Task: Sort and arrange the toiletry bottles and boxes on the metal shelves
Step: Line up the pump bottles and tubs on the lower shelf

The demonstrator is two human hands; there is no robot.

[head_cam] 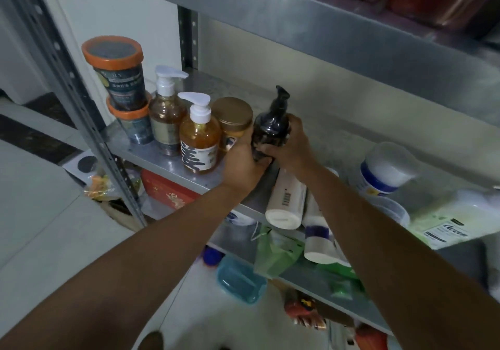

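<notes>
A dark pump bottle (272, 125) stands upright over the middle metal shelf (151, 152). My right hand (290, 144) grips its body from the right and my left hand (240, 164) holds its base from the left. Left of it stand a gold-lidded jar (234, 118), two amber pump bottles (199, 136) (165, 111) and two stacked orange-rimmed tubs (117, 72). White bottles (286, 201) lie on their sides under my right forearm.
A white tub with a blue label (381, 171) and a pale green pouch (454, 220) lie at the right of the shelf. The lower shelf holds a green packet (276, 252), a blue soap box (239, 279) and a red box (167, 190). An upper shelf edge (311, 11) overhangs.
</notes>
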